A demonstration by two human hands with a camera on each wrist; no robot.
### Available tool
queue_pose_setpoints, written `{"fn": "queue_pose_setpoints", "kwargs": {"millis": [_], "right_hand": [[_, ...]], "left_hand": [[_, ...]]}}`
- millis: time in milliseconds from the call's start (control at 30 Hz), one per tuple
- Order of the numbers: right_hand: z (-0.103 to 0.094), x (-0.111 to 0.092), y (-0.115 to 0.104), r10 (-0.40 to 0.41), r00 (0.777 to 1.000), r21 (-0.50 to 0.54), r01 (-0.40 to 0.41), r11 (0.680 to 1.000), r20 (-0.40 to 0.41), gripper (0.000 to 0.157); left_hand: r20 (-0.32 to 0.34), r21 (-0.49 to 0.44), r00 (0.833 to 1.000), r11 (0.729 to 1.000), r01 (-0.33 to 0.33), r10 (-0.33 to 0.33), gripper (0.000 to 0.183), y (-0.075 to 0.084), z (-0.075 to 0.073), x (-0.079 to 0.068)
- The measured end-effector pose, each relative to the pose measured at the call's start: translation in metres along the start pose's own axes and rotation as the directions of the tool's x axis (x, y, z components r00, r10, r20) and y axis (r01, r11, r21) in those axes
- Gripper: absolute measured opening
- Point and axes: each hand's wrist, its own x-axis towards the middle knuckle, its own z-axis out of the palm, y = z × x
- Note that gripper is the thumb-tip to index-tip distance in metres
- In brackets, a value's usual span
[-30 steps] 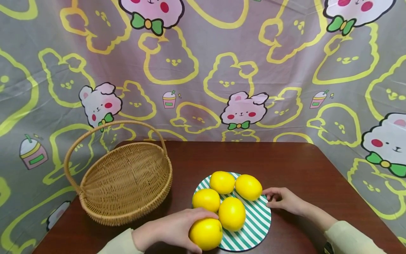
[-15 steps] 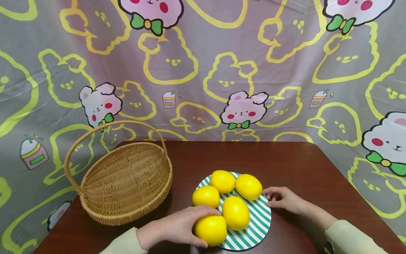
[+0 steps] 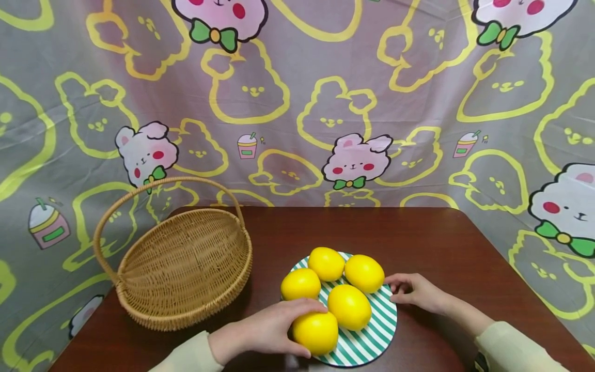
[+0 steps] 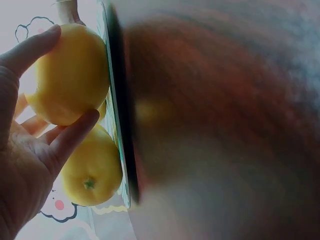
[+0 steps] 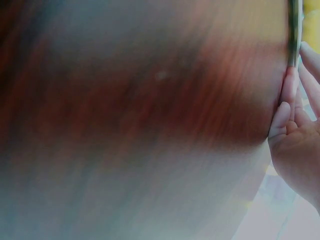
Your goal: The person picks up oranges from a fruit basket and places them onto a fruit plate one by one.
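My left hand holds a yellow lemon at the near left of a round plate with green and white stripes. Its thumb and fingers spread around the fruit, which stands close against another lemon. Farther back on the plate lie three more: a left lemon, a back lemon and a right lemon. In the left wrist view, the held lemon sits between thumb and fingers. My right hand grips the plate's right rim with thumb and fingertips; its contact is partly hidden.
A wicker basket with a tall arched handle stands on the left of the dark brown table, with no fruit showing inside. A patterned cloth hangs behind and on both sides of the table.
My left hand has moved right and slightly away from me with its lemon, farther onto the plate. The neighbouring lemon has shifted right and turned. My right hand has stayed at the rim.
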Motion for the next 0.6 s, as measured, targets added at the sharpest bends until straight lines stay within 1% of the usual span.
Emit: {"fn": "queue_pose_setpoints", "kwargs": {"millis": [233,333,600], "right_hand": [[-0.0009,-0.0005,-0.0015,-0.016,1.0,0.009,0.016,1.0,-0.001,0.042],[-0.0009,-0.0007,-0.0015,-0.007,1.0,0.009,0.007,1.0,0.001,0.042],[-0.0008,-0.0004,-0.001,0.013,1.0,0.013,-0.013,1.0,0.01,0.044]], "left_hand": [[-0.013,0.028,0.999,0.999,0.037,-0.036,0.071,0.0015,0.0007,0.0002],[-0.018,0.048,0.999,0.998,0.039,-0.039,0.071,0.0021,0.0004,0.0002],[-0.005,0.052,0.999,0.997,0.053,-0.053,0.074,0.0025,-0.0021,-0.001]]}}
